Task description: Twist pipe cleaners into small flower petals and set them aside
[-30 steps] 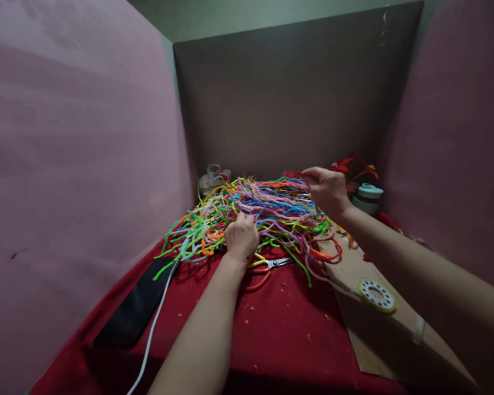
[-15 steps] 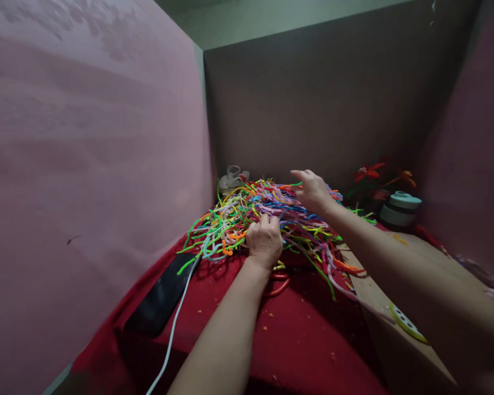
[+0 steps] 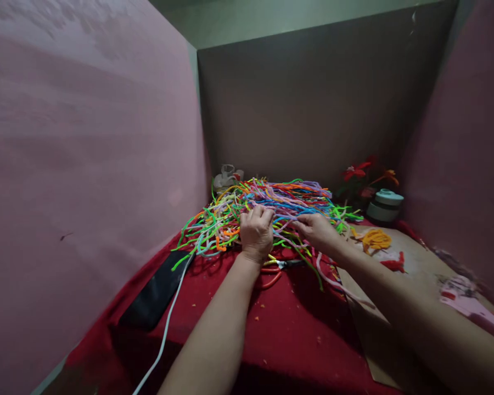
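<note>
A loose heap of fuzzy pipe cleaners (image 3: 296, 204) in many colours lies on the red cloth. My left hand (image 3: 257, 233) is closed at the heap's front edge, fingers curled over some of the strands. To its right, my right hand (image 3: 319, 233) has thumb and fingers pinched together on a pinkish-purple pipe cleaner at the front of the pile. The exact strands inside the left fingers are hidden. Just below the hands lies a pair of pliers (image 3: 276, 264) with red and yellow handles, partly under the strands.
A dark phone-like slab (image 3: 156, 296) and a white cable (image 3: 167, 329) lie at left. On the right, a cardboard sheet (image 3: 364, 329) carries an orange-yellow bundle (image 3: 376, 240) and a pink tool (image 3: 463, 299). Behind stand a lidded jar (image 3: 385, 206) and red flowers (image 3: 356, 171).
My right hand has come down from above the back of the heap to its front, and its spread fingers have closed on a strand. My left hand stays at the front edge.
</note>
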Demonstrator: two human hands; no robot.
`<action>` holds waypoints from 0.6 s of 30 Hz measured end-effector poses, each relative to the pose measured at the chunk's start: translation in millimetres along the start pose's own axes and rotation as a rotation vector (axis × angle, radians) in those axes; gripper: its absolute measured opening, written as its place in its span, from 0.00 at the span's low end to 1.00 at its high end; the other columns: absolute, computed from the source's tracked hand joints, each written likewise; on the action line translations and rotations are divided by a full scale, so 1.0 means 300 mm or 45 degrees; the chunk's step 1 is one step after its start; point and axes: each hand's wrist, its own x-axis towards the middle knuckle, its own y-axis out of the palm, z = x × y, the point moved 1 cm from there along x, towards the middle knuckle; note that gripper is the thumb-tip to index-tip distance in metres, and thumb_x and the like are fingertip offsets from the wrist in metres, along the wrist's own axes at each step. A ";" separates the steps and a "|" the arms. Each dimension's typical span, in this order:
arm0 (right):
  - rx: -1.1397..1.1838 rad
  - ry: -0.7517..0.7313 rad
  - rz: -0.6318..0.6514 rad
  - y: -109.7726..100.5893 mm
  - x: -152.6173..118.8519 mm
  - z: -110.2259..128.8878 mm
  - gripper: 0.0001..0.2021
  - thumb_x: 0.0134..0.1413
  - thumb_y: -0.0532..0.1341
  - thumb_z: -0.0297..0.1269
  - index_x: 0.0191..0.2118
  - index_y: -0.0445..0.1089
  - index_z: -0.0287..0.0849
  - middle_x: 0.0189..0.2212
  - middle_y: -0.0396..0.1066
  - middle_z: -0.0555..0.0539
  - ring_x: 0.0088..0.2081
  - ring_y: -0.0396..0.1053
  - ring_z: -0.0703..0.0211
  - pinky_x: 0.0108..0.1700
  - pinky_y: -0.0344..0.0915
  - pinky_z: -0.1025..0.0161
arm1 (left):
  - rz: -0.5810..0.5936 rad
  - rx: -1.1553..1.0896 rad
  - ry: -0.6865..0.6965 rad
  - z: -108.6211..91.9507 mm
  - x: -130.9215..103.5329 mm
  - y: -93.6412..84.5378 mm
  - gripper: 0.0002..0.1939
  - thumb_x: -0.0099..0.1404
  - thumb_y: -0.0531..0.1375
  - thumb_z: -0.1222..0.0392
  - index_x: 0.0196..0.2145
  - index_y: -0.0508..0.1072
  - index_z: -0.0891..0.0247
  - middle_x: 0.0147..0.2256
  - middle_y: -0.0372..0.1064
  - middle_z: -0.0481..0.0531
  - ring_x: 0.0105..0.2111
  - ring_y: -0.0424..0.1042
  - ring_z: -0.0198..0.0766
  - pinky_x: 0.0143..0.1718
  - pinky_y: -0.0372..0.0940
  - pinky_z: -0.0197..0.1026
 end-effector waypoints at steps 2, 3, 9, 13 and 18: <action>0.049 0.027 0.051 -0.007 -0.015 -0.016 0.19 0.51 0.52 0.47 0.21 0.66 0.38 0.14 0.54 0.54 0.18 0.48 0.68 0.21 0.44 0.67 | 0.015 -0.080 0.007 0.026 0.005 0.003 0.11 0.65 0.49 0.58 0.36 0.72 0.58 0.35 0.70 0.51 0.37 0.66 0.38 0.38 0.55 0.39; 0.062 0.028 0.077 -0.012 -0.023 -0.022 0.19 0.51 0.52 0.48 0.21 0.66 0.38 0.14 0.53 0.54 0.18 0.47 0.68 0.21 0.43 0.67 | 0.015 -0.113 -0.008 0.040 0.008 0.001 0.11 0.65 0.50 0.57 0.35 0.72 0.58 0.35 0.70 0.51 0.36 0.67 0.38 0.38 0.55 0.39; 0.234 0.160 0.090 -0.072 -0.056 -0.035 0.18 0.48 0.54 0.49 0.23 0.68 0.37 0.15 0.50 0.55 0.18 0.46 0.69 0.21 0.43 0.67 | -0.025 -0.433 -0.229 0.116 0.026 -0.023 0.07 0.60 0.57 0.57 0.29 0.75 0.58 0.30 0.72 0.49 0.31 0.68 0.36 0.35 0.57 0.37; 0.365 0.269 0.062 -0.091 -0.059 -0.048 0.19 0.45 0.56 0.50 0.28 0.70 0.36 0.14 0.50 0.55 0.17 0.47 0.69 0.20 0.42 0.67 | -0.081 -1.178 -0.649 0.142 0.035 -0.014 0.04 0.50 0.64 0.58 0.23 0.75 0.61 0.24 0.68 0.46 0.26 0.64 0.33 0.30 0.58 0.34; 0.274 0.248 0.052 -0.079 -0.061 -0.072 0.18 0.47 0.55 0.49 0.27 0.70 0.37 0.14 0.50 0.55 0.17 0.47 0.68 0.21 0.43 0.67 | -0.123 -1.650 -0.953 0.145 0.046 -0.001 0.08 0.45 0.67 0.61 0.21 0.72 0.67 0.16 0.61 0.43 0.16 0.57 0.26 0.17 0.52 0.30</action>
